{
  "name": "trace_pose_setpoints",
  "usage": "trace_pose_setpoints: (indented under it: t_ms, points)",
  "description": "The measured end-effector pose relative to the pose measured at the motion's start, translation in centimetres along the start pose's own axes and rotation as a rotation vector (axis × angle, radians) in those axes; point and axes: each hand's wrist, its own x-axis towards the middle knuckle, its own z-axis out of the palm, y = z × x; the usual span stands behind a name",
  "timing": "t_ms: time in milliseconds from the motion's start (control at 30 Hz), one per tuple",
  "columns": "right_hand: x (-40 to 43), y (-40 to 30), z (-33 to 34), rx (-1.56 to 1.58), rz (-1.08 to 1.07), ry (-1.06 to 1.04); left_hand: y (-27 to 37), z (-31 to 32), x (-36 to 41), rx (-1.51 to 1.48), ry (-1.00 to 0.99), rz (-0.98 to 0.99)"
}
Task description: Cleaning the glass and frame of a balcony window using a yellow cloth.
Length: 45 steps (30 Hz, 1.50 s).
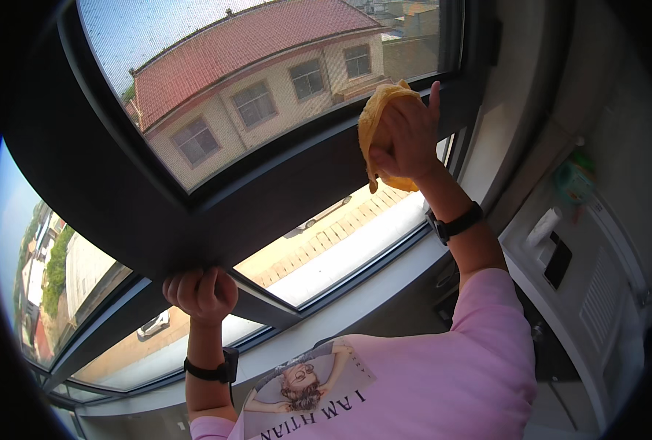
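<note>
My right hand (408,135) grips a yellow cloth (374,118) and presses it near the dark window frame (326,165), by the lower right corner of the screened pane (260,93). Its little finger sticks out from the rest. Lower and to the left, my left hand (202,291) is curled against the frame where its bars meet. Whether its fingertips hold the frame's edge is hidden. Both wrists wear black bands.
Below the frame are lower glass panes (337,242) and a pale window sill (359,324). At right a white counter (573,330) bears a white roll (544,226), a dark phone-like slab (558,263) and a green container (574,176). Outside stands a red-roofed building (249,66).
</note>
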Motion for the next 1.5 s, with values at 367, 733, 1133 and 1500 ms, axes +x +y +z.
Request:
trace_pose_setpoints:
  t_ms: [367,733,1133,1500]
  points:
    - [-2.9,8.5,-0.8,-0.141,0.094,-0.012,0.2,0.5,-0.2,0.025,0.013,-0.002]
    - [-4.7,12.4,-1.4,-0.187,0.151,0.050,0.2,0.5,-0.2,0.014,0.018,-0.007]
    - [-3.3,8.2,-0.3,-0.103,0.367,0.149,0.3,0.8,0.3,0.076,0.018,-0.018]
    - [-4.7,11.5,-2.4,-0.615,0.249,-0.107,0.1,0.7,-0.1,0.069,0.029,-0.004]
